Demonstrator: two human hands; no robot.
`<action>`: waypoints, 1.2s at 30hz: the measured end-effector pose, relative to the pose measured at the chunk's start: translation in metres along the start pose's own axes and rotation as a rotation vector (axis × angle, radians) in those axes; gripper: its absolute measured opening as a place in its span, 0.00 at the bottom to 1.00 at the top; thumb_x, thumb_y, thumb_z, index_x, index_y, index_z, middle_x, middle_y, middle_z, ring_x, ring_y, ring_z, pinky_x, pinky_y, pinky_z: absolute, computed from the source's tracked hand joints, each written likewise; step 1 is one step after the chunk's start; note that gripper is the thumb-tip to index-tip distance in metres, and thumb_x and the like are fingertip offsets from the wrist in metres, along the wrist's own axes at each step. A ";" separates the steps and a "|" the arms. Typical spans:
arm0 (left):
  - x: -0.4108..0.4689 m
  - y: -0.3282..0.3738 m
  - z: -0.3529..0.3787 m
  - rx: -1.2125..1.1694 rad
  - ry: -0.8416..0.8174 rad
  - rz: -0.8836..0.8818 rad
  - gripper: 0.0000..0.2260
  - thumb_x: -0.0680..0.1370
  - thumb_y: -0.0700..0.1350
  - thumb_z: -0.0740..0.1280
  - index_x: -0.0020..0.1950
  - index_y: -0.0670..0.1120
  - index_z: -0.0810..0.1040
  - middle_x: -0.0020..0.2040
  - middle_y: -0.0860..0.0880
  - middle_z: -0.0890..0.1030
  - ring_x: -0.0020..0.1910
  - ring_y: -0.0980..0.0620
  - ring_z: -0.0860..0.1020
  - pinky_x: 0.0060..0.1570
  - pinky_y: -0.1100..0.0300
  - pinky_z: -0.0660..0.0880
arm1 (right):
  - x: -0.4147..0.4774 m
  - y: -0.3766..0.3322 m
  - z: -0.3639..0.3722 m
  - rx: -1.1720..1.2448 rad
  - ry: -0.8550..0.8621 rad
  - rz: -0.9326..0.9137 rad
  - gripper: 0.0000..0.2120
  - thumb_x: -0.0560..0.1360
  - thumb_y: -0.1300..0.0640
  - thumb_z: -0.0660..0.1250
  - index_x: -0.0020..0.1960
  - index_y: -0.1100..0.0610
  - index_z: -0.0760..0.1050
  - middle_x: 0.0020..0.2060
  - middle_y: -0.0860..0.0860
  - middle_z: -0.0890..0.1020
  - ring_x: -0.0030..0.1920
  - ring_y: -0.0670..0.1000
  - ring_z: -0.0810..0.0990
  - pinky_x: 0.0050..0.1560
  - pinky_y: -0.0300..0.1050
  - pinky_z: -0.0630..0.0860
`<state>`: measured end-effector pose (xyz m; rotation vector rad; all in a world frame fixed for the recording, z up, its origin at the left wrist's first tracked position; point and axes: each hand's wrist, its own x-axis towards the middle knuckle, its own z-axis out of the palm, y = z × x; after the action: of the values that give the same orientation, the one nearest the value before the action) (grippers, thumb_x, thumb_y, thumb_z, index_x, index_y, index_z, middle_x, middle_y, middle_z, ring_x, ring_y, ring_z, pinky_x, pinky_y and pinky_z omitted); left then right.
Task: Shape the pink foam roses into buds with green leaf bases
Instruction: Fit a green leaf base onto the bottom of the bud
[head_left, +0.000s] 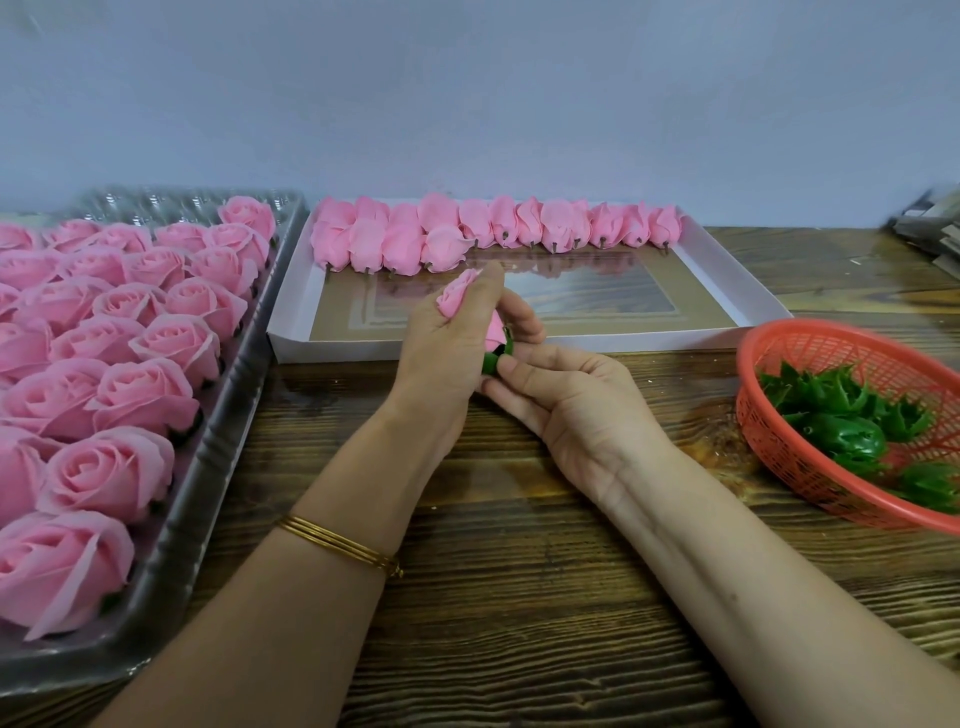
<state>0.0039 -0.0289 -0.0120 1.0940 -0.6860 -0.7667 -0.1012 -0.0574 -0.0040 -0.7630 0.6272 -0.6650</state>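
— Holding a bud (496, 328) between both hands, above the table (519, 597), just in front of the box (291, 332).
— Gripping how?
— Clamping from two sides. Cupping the near side with the left hand (447, 358), back of the hand toward the camera, and pinching loose pink petals (457, 293) up high between thumb and forefinger. Holding the right hand (566, 400) palm up, with fingers (524, 322) wrapped behind the bud and thumb pressed on the green base (491, 362) under it.
— Sitting fully in the base?
— Cannot tell; hidden mostly by the hands. Showing only a pink tip and a strip of green.
— And lying around?
— Filling the clear tray (208, 467) at left: open roses (130, 384), packed in rows, touching one another. Lining the far wall of the box: closed buds (467, 234), dark stubs pointing toward the camera, doubled into two rows at the left end. Heaped in the red basket (779, 457) at right: spare bases (841, 410), well apart from the hands.
— Touching the table anywhere?
— Cannot tell for the forearms; hands raised off the wood.
— Anything else?
— Wearing gold bangles (343, 545) on the left wrist. Seeing a grey stack (930, 228) at the far right edge, too blurred to name. Facing a pale wall (467, 104) behind the box.
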 end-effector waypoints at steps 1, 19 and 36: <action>0.000 0.000 -0.001 0.001 -0.007 -0.004 0.16 0.78 0.53 0.64 0.32 0.49 0.81 0.35 0.44 0.82 0.38 0.50 0.82 0.38 0.60 0.78 | 0.000 0.000 0.000 -0.009 -0.001 0.002 0.04 0.73 0.74 0.66 0.45 0.71 0.79 0.37 0.60 0.85 0.35 0.54 0.85 0.37 0.37 0.81; -0.003 0.002 0.002 0.040 -0.012 0.002 0.17 0.79 0.52 0.62 0.32 0.50 0.81 0.35 0.46 0.83 0.36 0.50 0.81 0.37 0.58 0.78 | 0.003 0.003 -0.001 -0.005 0.018 -0.161 0.09 0.68 0.79 0.66 0.40 0.67 0.79 0.36 0.56 0.86 0.38 0.54 0.86 0.41 0.42 0.83; 0.000 0.004 -0.001 0.025 0.059 -0.010 0.18 0.82 0.49 0.62 0.35 0.47 0.81 0.36 0.45 0.83 0.38 0.50 0.82 0.43 0.57 0.80 | 0.004 0.003 -0.001 -0.050 -0.041 -0.139 0.12 0.72 0.80 0.61 0.50 0.70 0.78 0.38 0.59 0.85 0.39 0.53 0.85 0.48 0.43 0.82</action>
<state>0.0057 -0.0271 -0.0082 1.1386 -0.6426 -0.7332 -0.0986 -0.0594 -0.0078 -0.8707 0.5584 -0.7610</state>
